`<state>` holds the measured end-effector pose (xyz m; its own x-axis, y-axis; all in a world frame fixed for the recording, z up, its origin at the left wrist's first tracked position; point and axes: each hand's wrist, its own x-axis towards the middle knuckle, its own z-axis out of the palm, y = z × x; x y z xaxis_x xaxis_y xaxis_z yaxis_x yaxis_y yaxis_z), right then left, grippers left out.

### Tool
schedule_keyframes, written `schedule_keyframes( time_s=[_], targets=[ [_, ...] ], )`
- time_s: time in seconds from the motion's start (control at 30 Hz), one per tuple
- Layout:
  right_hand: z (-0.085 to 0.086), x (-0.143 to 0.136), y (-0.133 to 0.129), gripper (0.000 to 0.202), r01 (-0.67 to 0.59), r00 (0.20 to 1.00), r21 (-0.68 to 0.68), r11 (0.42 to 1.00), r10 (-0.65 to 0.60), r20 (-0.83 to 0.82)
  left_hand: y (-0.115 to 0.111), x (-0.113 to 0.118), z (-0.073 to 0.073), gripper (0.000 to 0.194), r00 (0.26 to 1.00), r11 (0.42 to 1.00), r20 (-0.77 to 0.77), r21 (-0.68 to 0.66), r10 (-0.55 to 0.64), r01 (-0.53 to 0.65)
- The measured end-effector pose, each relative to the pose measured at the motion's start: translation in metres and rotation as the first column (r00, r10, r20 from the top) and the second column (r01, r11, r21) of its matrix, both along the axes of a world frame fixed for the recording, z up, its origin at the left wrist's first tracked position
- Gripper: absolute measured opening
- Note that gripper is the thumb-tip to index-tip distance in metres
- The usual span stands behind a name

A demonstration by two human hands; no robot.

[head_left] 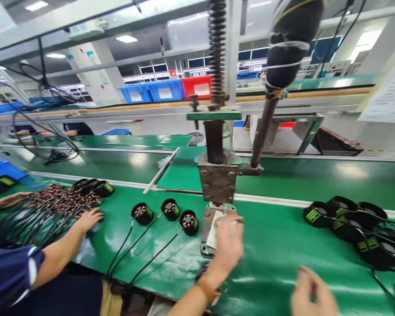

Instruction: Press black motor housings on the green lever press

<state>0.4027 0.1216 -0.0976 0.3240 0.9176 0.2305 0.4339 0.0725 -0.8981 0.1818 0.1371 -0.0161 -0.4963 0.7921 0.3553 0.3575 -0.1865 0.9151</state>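
Observation:
My left hand [228, 244] reaches onto the metal fixture [206, 228] under the ram block [217, 181] of a hand press. Its fingers curl over a pale part there; its grip is hidden by the back of the hand. My right hand [312, 295], blurred, hovers low over the green belt [276, 245] with fingers apart and nothing in it. Three black round motor parts with copper windings [142, 213] [170, 209] [188, 222] lie left of the fixture, with black cables trailing toward me. The press lever [262, 131] with its black handle rises at upper right.
A heap of black round parts with green labels [349, 219] lies on the right. A co-worker's hand [89, 218] rests on a pile of wound parts and cables [55, 204] at left. Blue bins [151, 92] and a red bin [197, 87] stand behind.

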Motion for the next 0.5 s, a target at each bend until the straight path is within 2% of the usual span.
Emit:
schedule_keyframes(
  time_s=[0.03, 0.07, 0.1, 0.13, 0.17, 0.2, 0.27, 0.3, 0.37, 0.43, 0.5],
  targets=[
    [-0.004, -0.046, -0.022, 0.048, -0.139, 0.977, -0.125, 0.982, 0.115, -0.182, -0.027, -0.043, 0.002, 0.021, 0.990, 0.990, -0.022, -0.020, 0.137, -0.138],
    [-0.008, -0.095, -0.045, 0.059, -0.460, 0.848, -0.227, 0.858, 0.349, -0.399, -0.049, -0.084, 0.001, 0.021, 0.971, 0.969, -0.040, -0.068, 0.236, -0.238],
    [-0.012, -0.143, -0.067, 0.069, -0.629, 0.734, -0.242, 0.738, 0.463, -0.497, -0.065, -0.121, -0.001, 0.021, 0.964, 0.955, -0.041, -0.138, 0.261, -0.264],
    [-0.015, -0.190, -0.089, 0.076, -0.760, 0.604, -0.226, 0.610, 0.531, -0.595, -0.076, -0.153, -0.004, 0.024, 0.972, 0.948, -0.022, -0.218, 0.232, -0.232],
    [-0.018, -0.232, -0.109, 0.086, -0.840, 0.489, -0.187, 0.510, 0.560, -0.668, -0.081, -0.179, -0.009, 0.027, 0.979, 0.942, -0.004, -0.273, 0.204, -0.198],
    [-0.020, -0.269, -0.126, 0.095, -0.883, 0.406, -0.145, 0.446, 0.573, -0.712, -0.083, -0.198, -0.016, 0.033, 0.987, 0.936, 0.023, -0.321, 0.157, -0.142],
    [-0.021, -0.322, -0.153, 0.108, -0.924, 0.282, -0.058, 0.379, 0.571, -0.771, -0.077, -0.218, -0.029, 0.045, 0.995, 0.926, 0.078, -0.376, 0.056, -0.022],
    [-0.022, -0.337, -0.162, 0.108, -0.931, 0.245, -0.026, 0.365, 0.570, -0.785, -0.072, -0.220, -0.035, 0.052, 0.995, 0.921, 0.104, -0.387, 0.002, 0.038],
    [-0.025, -0.347, -0.175, 0.094, -0.936, 0.208, 0.007, 0.352, 0.570, -0.795, -0.060, -0.216, -0.044, 0.065, 0.985, 0.912, 0.142, -0.383, -0.100, 0.147],
    [-0.032, -0.336, -0.183, 0.080, -0.935, 0.211, 0.012, 0.356, 0.581, -0.786, -0.050, -0.207, -0.049, 0.077, 0.974, 0.910, 0.152, -0.356, -0.171, 0.215],
    [-0.042, -0.313, -0.188, 0.079, -0.927, 0.232, 0.009, 0.375, 0.593, -0.771, -0.044, -0.199, -0.053, 0.084, 0.968, 0.912, 0.142, -0.328, -0.209, 0.245]
  ],
)
